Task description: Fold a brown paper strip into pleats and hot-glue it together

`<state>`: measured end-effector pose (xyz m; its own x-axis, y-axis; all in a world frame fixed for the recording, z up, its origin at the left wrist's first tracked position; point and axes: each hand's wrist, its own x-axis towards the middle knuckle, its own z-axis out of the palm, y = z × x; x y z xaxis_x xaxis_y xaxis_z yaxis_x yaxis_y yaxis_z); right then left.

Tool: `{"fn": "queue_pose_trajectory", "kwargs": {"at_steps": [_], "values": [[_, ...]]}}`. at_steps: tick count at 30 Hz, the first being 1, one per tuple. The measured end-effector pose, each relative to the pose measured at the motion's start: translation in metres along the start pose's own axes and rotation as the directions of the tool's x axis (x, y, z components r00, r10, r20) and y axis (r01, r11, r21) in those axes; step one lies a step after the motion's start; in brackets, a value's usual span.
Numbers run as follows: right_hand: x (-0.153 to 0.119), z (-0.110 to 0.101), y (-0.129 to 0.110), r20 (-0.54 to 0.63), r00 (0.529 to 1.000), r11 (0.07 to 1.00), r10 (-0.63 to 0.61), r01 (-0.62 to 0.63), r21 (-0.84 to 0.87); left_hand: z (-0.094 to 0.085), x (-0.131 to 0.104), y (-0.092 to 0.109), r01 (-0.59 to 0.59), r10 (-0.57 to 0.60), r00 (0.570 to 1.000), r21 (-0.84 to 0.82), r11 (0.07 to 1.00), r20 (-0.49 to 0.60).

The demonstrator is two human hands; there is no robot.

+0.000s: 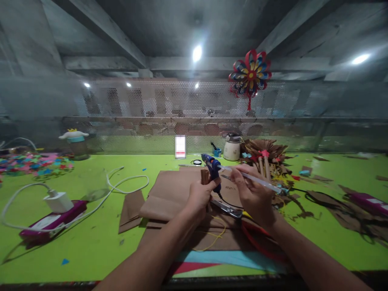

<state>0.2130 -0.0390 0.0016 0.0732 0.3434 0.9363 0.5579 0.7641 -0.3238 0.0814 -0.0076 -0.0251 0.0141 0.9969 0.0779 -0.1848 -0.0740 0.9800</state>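
Observation:
A blue hot glue gun [214,171] is gripped by my left hand [198,195], whose thumb lies over its handle. A folded piece of brown paper [205,176] also sticks up from that hand. My right hand [253,194] is closed on a clear glue stick [262,181], whose front end meets the back of the glue gun. Below my hands lie a metal stapler-like tool [227,209], a loop of yellow string [216,236] and red-handled scissors [257,238], partly hidden by my right arm. Brown paper sheets [169,190] are spread underneath.
At left, a white charger [58,201] with its cable sits in a purple power strip [36,228]. A phone [180,146] stands at the back, near a cream jar [232,147]. Folded paper crafts [265,151] pile up at right, beside a black cord [321,200].

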Motion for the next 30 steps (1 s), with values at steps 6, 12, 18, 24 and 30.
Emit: {"fn": "queue_pose_trajectory", "kwargs": {"at_steps": [6,12,18,24,30], "values": [[0.004,-0.005,-0.010,0.006,0.984,0.984,-0.179,0.179,0.011,-0.001,0.000,0.003,-0.041,0.049,0.991,0.064,0.997,-0.122],[0.002,-0.005,-0.008,-0.037,0.979,0.980,-0.199,0.198,-0.023,0.001,0.002,0.001,-0.136,0.149,0.979,0.099,0.986,-0.140],[0.003,-0.008,-0.005,-0.023,0.979,0.978,-0.204,0.203,-0.053,0.004,-0.005,0.004,-0.216,0.220,0.972,0.059,0.975,-0.086],[0.003,-0.009,-0.007,-0.045,0.974,0.975,-0.221,0.219,-0.039,0.006,-0.011,0.008,-0.245,0.249,0.965,0.064,0.967,-0.078],[-0.002,-0.009,-0.008,-0.024,0.969,0.962,-0.245,0.240,-0.128,0.004,-0.010,0.003,-0.325,0.340,0.936,0.151,0.934,-0.086]]}}
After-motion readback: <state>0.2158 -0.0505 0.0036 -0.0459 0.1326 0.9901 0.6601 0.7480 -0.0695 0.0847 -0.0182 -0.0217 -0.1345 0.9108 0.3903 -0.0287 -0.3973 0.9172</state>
